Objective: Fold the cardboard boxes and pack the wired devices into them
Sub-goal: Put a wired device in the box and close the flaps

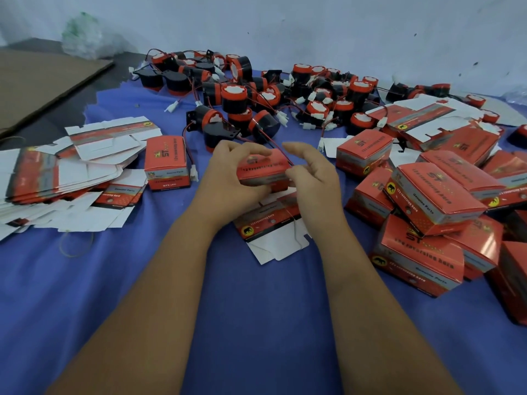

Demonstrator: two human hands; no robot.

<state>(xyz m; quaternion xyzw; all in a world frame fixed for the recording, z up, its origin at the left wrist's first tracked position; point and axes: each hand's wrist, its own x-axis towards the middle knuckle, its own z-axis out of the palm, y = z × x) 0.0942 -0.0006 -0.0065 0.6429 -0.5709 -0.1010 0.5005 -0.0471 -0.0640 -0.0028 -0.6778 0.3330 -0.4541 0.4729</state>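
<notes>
A small red cardboard box (263,171) is held up at the middle of the blue cloth. My left hand (231,181) grips its left end, fingers curled over the top. My right hand (310,172) holds its right end, where a red and black wire (273,143) runs out toward the pile. A flat unfolded box (273,232) lies under my hands. Black and red wired devices (251,95) lie heaped at the back. One folded box (166,162) stands to the left with its wire and white plug hanging out.
Flat box blanks (57,178) are stacked at the left. Several folded red boxes (433,195) are piled at the right. A brown cardboard sheet (42,81) lies at the far left and a pale wall (313,29) stands behind. A rubber band (75,246) lies on the blue cloth (256,323).
</notes>
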